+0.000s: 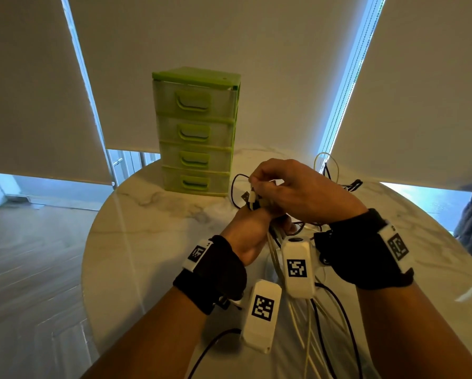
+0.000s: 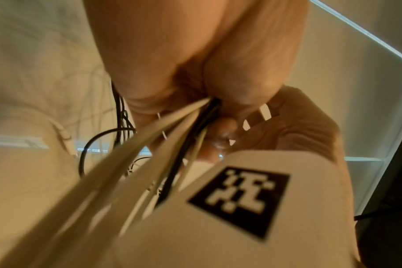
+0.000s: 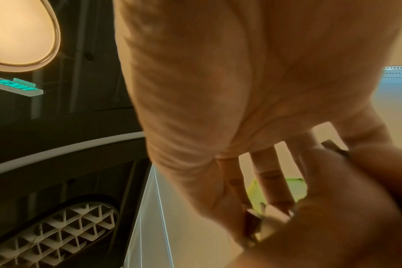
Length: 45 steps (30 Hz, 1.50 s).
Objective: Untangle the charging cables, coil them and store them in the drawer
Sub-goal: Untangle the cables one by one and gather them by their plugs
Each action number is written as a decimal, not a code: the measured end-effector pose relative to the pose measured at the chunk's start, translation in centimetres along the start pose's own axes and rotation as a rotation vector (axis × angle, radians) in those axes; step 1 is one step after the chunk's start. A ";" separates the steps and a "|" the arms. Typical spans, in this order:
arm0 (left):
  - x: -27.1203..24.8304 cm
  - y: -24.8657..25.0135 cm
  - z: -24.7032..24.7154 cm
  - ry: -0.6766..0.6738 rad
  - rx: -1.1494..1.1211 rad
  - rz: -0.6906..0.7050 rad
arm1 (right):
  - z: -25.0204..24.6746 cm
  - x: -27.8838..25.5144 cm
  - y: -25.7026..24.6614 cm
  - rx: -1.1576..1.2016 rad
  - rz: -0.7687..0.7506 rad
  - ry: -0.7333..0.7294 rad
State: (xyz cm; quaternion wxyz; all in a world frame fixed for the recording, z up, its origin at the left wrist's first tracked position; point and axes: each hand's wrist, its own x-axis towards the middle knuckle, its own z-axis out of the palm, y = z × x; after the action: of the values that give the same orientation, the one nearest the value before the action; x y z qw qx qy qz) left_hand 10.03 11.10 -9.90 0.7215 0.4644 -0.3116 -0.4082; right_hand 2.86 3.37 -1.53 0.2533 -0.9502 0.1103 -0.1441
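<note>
The left hand was clenched around a bundle of white and black charging cables, while the right hand pinched a white plug just above it. To do this well, the plug should be drawn out slowly, the bundle held loosely. Behind the hands stood the green drawer unit on the marble surface, all drawers closed; loose loops trailing toward the person could snag.

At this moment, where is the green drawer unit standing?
In the head view the green drawer unit stands upright at the far left part of the marble table, beyond the left hand and its cable bundle, all four drawers closed.
</note>
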 end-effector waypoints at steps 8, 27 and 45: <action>-0.2 1.0 0.2 -0.074 -0.316 -0.104 | -1.8 -1.1 0.8 0.094 0.025 0.025; 0.0 3.4 -2.5 -0.055 -0.573 0.181 | -2.7 -5.1 11.0 0.107 0.452 0.331; -1.4 1.1 1.5 -0.266 -0.012 -0.053 | -2.6 -5.1 4.3 0.641 -0.048 0.484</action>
State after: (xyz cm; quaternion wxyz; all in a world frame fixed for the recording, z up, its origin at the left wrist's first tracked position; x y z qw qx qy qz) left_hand 8.46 11.94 -8.46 0.6655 0.4100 -0.3897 -0.4870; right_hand -3.32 0.00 -2.71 0.5004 -0.7639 0.0941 -0.3966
